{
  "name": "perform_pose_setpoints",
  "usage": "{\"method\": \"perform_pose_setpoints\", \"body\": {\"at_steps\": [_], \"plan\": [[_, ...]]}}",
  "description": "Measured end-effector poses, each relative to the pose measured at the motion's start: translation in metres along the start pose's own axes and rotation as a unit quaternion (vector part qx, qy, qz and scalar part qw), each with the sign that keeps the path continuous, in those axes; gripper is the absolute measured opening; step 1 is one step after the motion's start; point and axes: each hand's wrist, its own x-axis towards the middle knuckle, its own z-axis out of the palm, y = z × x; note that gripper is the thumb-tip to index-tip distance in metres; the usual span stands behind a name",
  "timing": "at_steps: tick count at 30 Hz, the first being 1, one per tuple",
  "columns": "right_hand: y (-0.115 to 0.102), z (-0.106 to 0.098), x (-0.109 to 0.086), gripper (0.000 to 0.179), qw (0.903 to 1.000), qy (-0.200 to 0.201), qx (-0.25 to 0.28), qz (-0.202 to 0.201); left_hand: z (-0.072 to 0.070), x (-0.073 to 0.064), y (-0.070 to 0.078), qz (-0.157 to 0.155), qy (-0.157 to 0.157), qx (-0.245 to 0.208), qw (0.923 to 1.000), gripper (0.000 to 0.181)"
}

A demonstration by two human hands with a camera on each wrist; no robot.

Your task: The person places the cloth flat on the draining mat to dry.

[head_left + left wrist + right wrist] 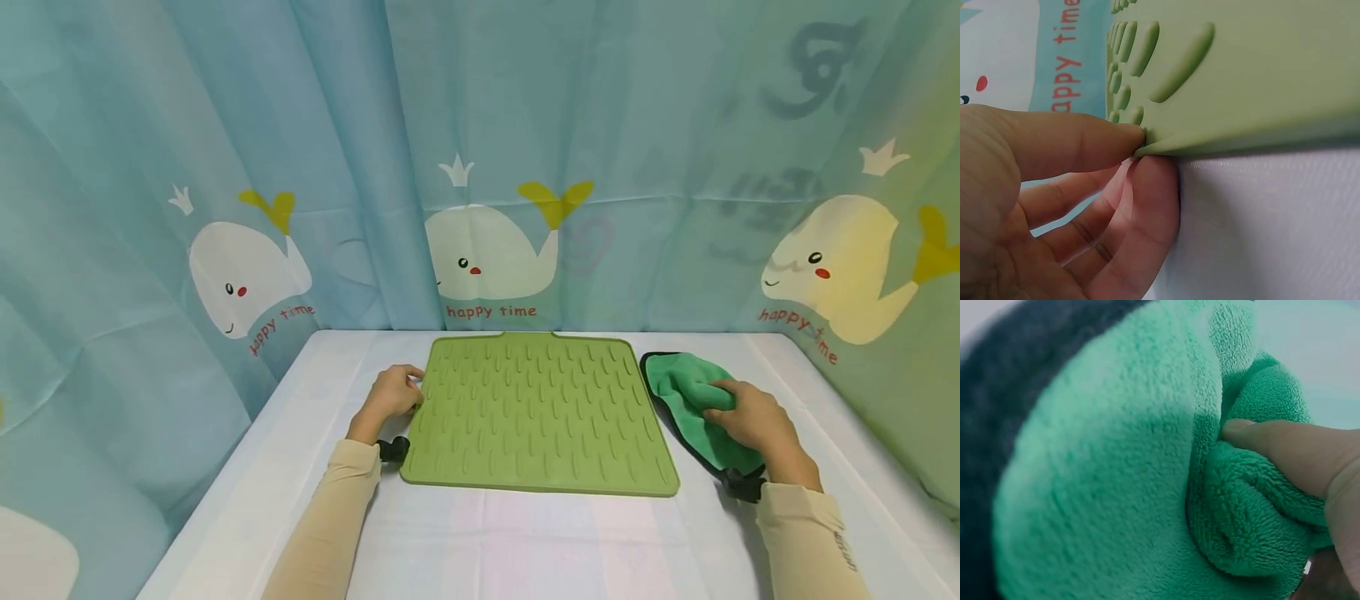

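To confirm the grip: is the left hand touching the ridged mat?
Touching. The left wrist view shows the left hand pinching the edge of the ridged mat between thumb and finger.

Red "happy time" (491, 312) stands on the curtain (495, 100) three times: by the table's (525, 550) far left corner, behind its far edge, and by its far right corner. Lettering (845, 552) on the right sleeve (802, 542) is too small to read.

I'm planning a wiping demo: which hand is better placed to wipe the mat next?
Probably the right hand: it grips the green cloth beside the mat. The left hand pinches the mat's left edge, so it seems better suited to steadying.
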Motion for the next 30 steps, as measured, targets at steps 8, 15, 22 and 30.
{"method": "perform_pose_setpoints", "body": {"at_steps": [8, 15, 22, 30], "plan": [[0.003, -0.004, -0.005, 0.058, 0.9999, 0.01, 0.001, 0.006, 0.0, 0.0, 0.006, -0.002, -0.01, -0.007, 0.9999, 0.048], [-0.003, -0.009, -0.005, 0.053, 0.9995, 0.027, 0.01, -0.01, -0.002, -0.002, 0.005, -0.01, -0.007, -0.005, 0.9999, 0.048], [-0.013, -0.016, -0.008, 0.051, 0.9976, 0.065, 0.021, -0.01, -0.002, -0.001, 0.003, -0.012, -0.012, -0.007, 0.9998, 0.049], [-0.024, -0.024, -0.01, 0.05, 0.994, 0.103, 0.026, -0.028, -0.002, -0.002, 0.004, -0.015, -0.014, -0.008, 0.9997, 0.049]]}}
